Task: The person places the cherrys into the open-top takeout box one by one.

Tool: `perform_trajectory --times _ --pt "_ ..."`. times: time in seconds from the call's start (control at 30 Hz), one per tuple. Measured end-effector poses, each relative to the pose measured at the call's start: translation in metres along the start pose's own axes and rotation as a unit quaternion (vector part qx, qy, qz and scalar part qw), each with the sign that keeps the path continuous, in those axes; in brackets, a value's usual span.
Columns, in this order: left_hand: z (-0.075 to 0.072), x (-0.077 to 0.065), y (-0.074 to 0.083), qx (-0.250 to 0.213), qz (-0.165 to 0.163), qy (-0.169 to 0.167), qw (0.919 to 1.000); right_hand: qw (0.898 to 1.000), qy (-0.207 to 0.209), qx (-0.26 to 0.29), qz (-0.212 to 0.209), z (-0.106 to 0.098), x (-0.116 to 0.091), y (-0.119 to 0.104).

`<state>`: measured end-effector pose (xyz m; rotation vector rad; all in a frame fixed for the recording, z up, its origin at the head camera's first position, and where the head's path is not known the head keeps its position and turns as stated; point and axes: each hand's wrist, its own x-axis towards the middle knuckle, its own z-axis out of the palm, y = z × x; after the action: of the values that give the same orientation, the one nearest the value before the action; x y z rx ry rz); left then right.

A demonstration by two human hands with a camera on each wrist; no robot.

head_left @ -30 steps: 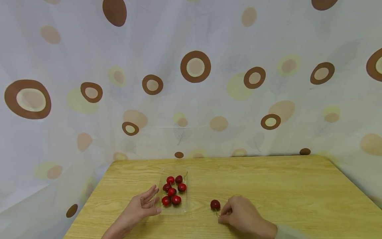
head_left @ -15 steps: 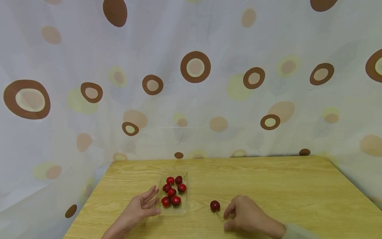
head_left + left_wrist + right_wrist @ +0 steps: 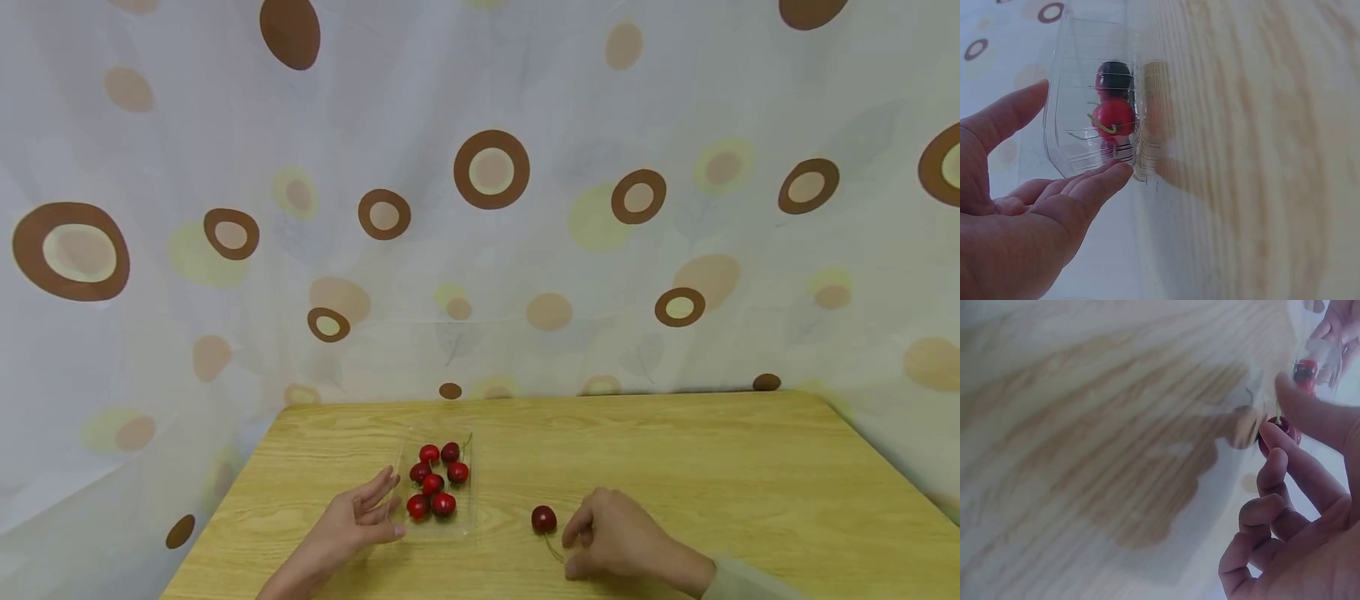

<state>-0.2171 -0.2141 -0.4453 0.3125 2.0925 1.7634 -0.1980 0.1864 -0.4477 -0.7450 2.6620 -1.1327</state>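
My left hand (image 3: 347,523) rests against the left side of a clear plastic container (image 3: 452,527), fingers and thumb spread along it. Several red cherries (image 3: 457,472) lie inside, some with green stems. In the left wrist view, the thumb tip is at the container's rim (image 3: 1051,122) and the other fingertips are low by its wall. On the table right of the container lies a single dark red cherry (image 3: 543,519), its stem pointing toward my right hand (image 3: 615,537). Thumb and index finger stand apart around the stem's end; in the right wrist view a gap shows between them.
The wooden table (image 3: 675,450) stretches right and behind the hands. A white cloth with brown and yellow rounds (image 3: 491,358) hangs behind the table and along both sides.
My right hand has drawn back slightly to the right, and its thumb and index finger have parted from the stem. The single cherry has shifted very slightly. The left hand has stayed put.
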Motion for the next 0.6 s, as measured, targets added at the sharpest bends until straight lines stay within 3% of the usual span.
perform_trajectory --times 0.6 --pt "0.0000 0.0007 0.0009 -0.005 0.000 -0.002 1.0000 0.999 0.019 -0.020 -0.016 0.0033 0.0042 0.0013"
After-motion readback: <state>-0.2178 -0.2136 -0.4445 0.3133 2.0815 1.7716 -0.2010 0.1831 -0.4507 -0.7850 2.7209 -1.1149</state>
